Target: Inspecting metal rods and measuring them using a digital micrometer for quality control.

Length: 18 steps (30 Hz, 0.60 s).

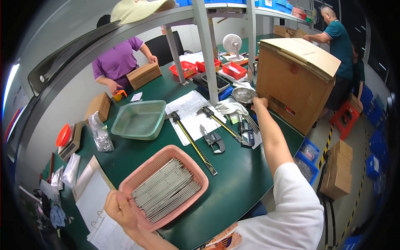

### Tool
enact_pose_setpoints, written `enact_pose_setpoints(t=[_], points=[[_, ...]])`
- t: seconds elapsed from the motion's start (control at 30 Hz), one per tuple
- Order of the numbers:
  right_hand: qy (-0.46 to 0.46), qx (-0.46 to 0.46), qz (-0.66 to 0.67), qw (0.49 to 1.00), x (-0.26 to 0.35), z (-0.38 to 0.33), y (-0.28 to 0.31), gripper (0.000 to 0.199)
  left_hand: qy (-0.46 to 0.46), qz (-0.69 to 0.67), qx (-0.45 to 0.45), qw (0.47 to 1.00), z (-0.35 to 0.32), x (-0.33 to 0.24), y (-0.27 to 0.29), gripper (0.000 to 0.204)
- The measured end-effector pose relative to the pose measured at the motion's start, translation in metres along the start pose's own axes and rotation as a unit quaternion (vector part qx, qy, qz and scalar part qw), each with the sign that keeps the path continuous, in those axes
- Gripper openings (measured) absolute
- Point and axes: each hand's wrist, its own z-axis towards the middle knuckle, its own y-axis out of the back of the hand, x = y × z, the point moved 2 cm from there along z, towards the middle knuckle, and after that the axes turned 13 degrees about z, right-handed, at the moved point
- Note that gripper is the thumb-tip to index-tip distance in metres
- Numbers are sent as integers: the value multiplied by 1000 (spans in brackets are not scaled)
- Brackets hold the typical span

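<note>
**Green worktable [227, 187] status, L to R**

Far L: shallow round orange-red plastic dish [63, 135] on cardboard, then clear plastic bag [102, 137] of small metal pcs. Nearer: open ring binder w/ white pages [89, 193].

L hand [121, 208]: fingers curled in, thumb against them, overlapping L side of basket in view; can't tell if it's pinching the rim.

Rectangular translucent green plastic tub [137, 134] sits behind basket. Perforated pink plastic basket [203, 179] is front-center on table, holding thin grey metal rods [166, 189], laid approx. parallel.

R of that: black caliper w/ yellow scale [191, 139], partly on papers; grey-black micrometer [216, 143]; then white fabric gloves [233, 109].

R hand [259, 103]: arm extended, at R edge of round shiny metal bowl [243, 96]; fingers partly hidden, grip unclear. Big brown cardboard box [287, 83] just R of it.
</note>
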Motion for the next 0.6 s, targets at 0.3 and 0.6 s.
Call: enact_pose_setpoints(t=[0.3,0.6], points=[[137,217,93,962,37,-27,49,14,-31,-3,54,998,0,-26,-26,10],[123,516,-85,844,1,-161,136,14,-276,-55,269,921,-44,-101,-146,16]])
